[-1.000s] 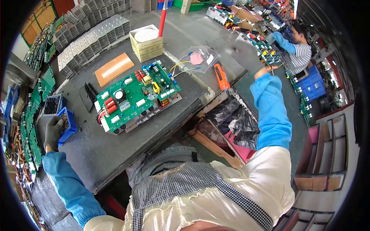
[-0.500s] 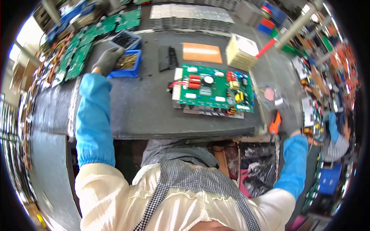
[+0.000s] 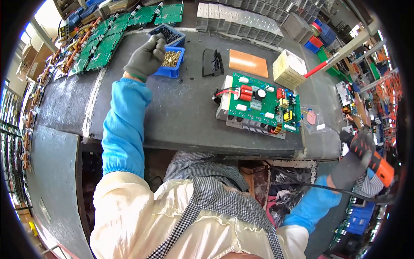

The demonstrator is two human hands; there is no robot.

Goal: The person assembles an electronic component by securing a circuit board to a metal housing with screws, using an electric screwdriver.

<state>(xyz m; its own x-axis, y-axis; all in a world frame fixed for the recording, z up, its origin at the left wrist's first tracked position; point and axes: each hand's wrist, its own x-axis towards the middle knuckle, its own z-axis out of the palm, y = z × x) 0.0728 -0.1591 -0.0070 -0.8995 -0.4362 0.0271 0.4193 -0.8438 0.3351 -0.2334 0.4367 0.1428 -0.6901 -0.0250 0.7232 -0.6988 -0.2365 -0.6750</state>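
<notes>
My left hand (image 3: 145,59), in a grey glove, is raised with its fingers curled closed; whatever they may hold is too small to make out. Just beside it are a blue bin (image 3: 174,73) of brass-coloured screws and another blue bin (image 3: 180,42) of small black parts. At the right, beyond the table edge, my gloved right hand (image 3: 350,169) is wrapped round an orange and black power screwdriver (image 3: 382,169) with a dark cord. A green circuit board (image 3: 254,97) with red, white and yellow components lies on metal heat sinks (image 3: 254,125) at the table's right.
Behind the board are black plastic pieces (image 3: 212,62), a copper-coloured plate (image 3: 248,63) and a cream box (image 3: 290,69). Stacked grey metal parts (image 3: 237,21) line the back. More green boards (image 3: 103,52) lie at the far left. A co-worker's striped clothing (image 3: 366,186) shows at right.
My left hand has lifted away from the screw bin, its fingers now curled. My right hand has taken hold of the orange screwdriver and raised it. The view has shifted slightly.
</notes>
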